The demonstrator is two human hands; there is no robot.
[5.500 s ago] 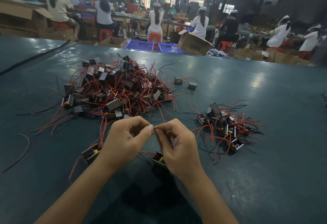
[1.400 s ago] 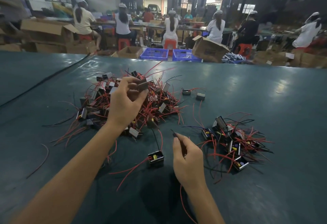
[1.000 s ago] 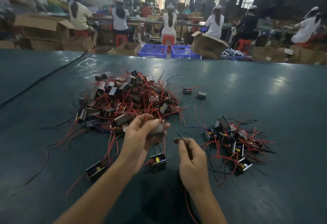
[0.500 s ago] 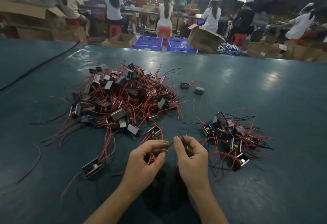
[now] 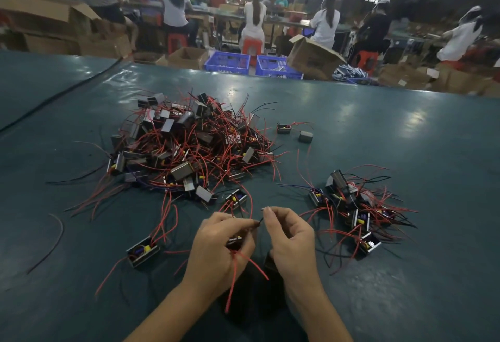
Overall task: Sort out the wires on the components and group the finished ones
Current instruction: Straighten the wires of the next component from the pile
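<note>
- Your left hand (image 5: pixel 221 244), up at the big heap a moment ago, has come down close beside your right hand (image 5: pixel 289 239), low in front of you.
- The green table (image 5: pixel 405 130) carries everything you are working on.
- The big heap (image 5: pixel 189 147) of components, tangled in red leads, lies left of centre, farther out than your hands.
- The smaller group (image 5: pixel 351 206) of components sits on your right, well apart from the big heap.
- Your left hand curls round a held component (image 5: pixel 236 240), mostly hidden by your fingers; its red wires (image 5: pixel 238 274) hang down below your palm.
- Your right hand pinches a thin dark wire (image 5: pixel 260 221) between thumb and forefinger; the wire runs across to your left fingertips.
- A loose component (image 5: pixel 143 251) lies on the table to the left of your left hand, and a nearer component (image 5: pixel 236 198) lies just beyond your knuckles.
- Two small stray pieces (image 5: pixel 305 136) lie just right of the big heap.
</note>
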